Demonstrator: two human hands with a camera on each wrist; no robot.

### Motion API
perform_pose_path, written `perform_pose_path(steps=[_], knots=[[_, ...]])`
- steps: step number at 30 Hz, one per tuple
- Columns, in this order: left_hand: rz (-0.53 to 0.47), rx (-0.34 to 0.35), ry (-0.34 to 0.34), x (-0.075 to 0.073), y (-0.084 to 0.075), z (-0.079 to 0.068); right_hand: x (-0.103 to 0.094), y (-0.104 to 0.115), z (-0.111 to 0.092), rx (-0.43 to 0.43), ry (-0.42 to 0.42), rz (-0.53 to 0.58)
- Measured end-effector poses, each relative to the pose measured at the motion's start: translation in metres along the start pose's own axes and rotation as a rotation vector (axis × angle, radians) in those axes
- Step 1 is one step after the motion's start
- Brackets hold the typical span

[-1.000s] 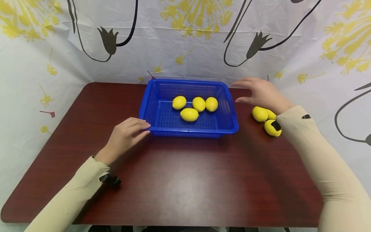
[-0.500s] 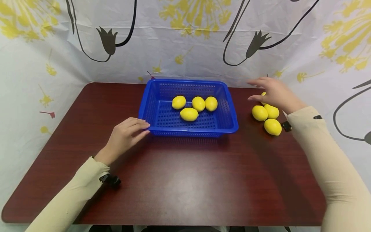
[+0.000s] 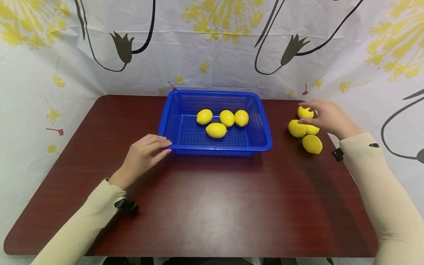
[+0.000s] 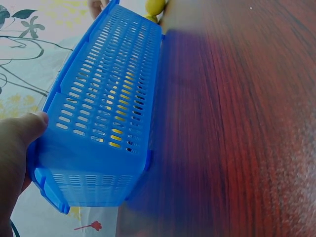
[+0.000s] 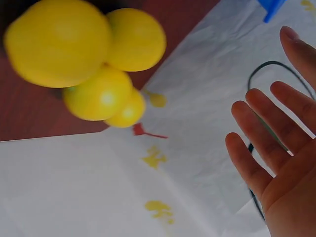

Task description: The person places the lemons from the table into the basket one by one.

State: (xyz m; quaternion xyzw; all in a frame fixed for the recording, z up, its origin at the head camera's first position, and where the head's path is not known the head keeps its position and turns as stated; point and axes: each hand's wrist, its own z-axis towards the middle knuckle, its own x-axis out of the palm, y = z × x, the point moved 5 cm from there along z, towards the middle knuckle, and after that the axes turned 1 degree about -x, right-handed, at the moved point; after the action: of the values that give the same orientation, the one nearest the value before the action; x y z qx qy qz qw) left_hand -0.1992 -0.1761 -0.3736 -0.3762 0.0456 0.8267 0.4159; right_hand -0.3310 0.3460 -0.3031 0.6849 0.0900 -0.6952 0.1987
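Observation:
In the head view, a blue perforated plastic basket [image 3: 212, 150] stands on the table with several yellow lemons [image 3: 216, 130] inside. My left hand [image 3: 142, 152] pinches the rim at its near left corner; the left wrist view shows the thumb [image 4: 34, 126] against the wall and the other fingers mostly hidden behind it. To the right of the basket, several more lemons [image 3: 312, 144] sit in a cluster. Over the far part of this cluster is my right hand [image 3: 326, 116], its fingers spread and holding nothing, partly covering the rearmost lemon [image 3: 304, 112].
The dark red-brown wooden table [image 3: 198, 206] carries everything. Behind it and along its sides hangs a white cloth [image 3: 212, 55] with printed yellow and grey flowers. The lemon cluster lies near the table's right edge.
My right hand has moved right, away from the basket's right side, and come down over the far lemons, uncovering the nearer ones. The left hand and basket stay in place.

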Motion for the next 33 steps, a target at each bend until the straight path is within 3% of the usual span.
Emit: perform_pose_path(steps=[12,33], knots=[[-0.008,0.0,-0.007,0.0,-0.001,0.0,0.03,-0.032,-0.022,0.096,0.088,0.035],[-0.005,-0.002,-0.009,0.002,0.002,-0.002,0.061,-0.059,-0.05,0.166,0.14,0.041]])
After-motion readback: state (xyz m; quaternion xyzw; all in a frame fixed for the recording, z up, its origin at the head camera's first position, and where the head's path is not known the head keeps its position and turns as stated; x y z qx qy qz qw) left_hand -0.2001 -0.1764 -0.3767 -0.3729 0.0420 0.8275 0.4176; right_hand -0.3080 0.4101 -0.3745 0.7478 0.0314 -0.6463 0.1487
